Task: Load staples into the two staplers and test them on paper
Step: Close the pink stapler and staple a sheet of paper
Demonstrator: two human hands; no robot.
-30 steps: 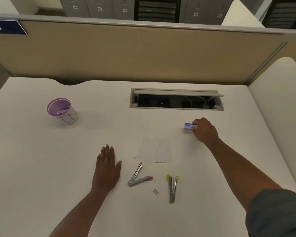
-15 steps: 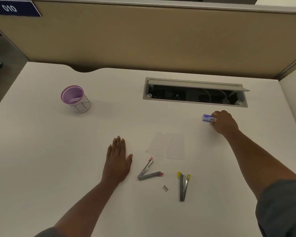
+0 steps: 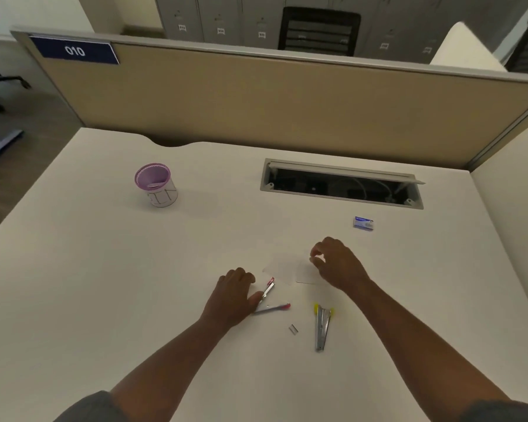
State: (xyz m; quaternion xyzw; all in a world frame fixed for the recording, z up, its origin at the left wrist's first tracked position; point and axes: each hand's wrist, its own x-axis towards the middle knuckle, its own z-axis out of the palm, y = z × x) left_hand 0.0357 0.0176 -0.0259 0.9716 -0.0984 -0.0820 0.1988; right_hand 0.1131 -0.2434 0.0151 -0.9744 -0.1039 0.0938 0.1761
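From the head camera we see the left hand (image 3: pixel 237 295) on the desk (image 3: pixel 104 284), its thumb touching the opened pink stapler (image 3: pixel 270 298), fingers curled; whether it truly grips, we cannot tell. The right hand (image 3: pixel 337 264) hovers over the paper (image 3: pixel 290 269), thumb and fingertips pinched nearly together, anything between them too small to make out. The yellow stapler (image 3: pixel 323 325) lies open just right of a loose staple strip (image 3: pixel 293 329). The staple box (image 3: pixel 363 223) sits apart near the cable tray (image 3: pixel 342 185). A purple cup (image 3: pixel 156 184) stands far left.
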